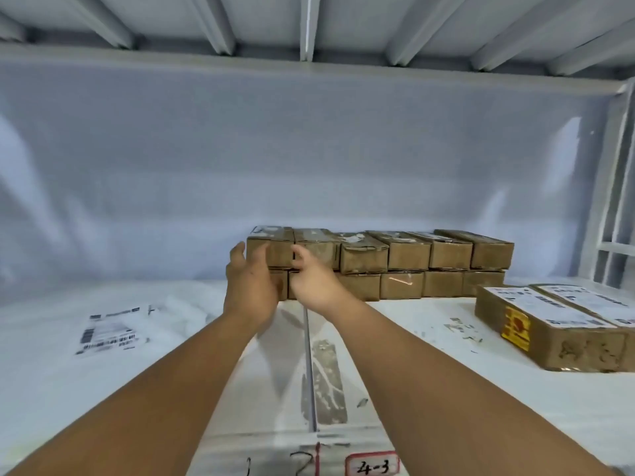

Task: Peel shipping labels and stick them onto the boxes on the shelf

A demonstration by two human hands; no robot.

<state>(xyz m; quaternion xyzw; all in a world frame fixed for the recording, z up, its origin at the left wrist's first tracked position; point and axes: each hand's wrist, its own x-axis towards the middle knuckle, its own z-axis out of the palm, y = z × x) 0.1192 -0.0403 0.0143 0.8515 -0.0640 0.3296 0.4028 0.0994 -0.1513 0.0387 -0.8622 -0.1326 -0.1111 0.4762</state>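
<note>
Two rows of small brown cardboard boxes (409, 255) are stacked at the back of the white shelf (429, 389). Both my hands are on the top-left box (278, 247) of that stack. My left hand (247, 286) cups its left front corner, thumb across the front face and fingers up the left side. My right hand (312, 280) has curled fingers at the seam between this box and its neighbour. The box sits in line with the row. A printed shipping label sheet (110, 334) lies flat on the shelf to the left.
Two larger boxes (549, 341) with white labels on top and a yellow sticker (515, 329) lie at the right. The upper shelf's beams (309, 29) hang overhead, and a metal upright (615, 187) stands at the right. A tag reading 4-3 (372, 467) marks the shelf's front edge.
</note>
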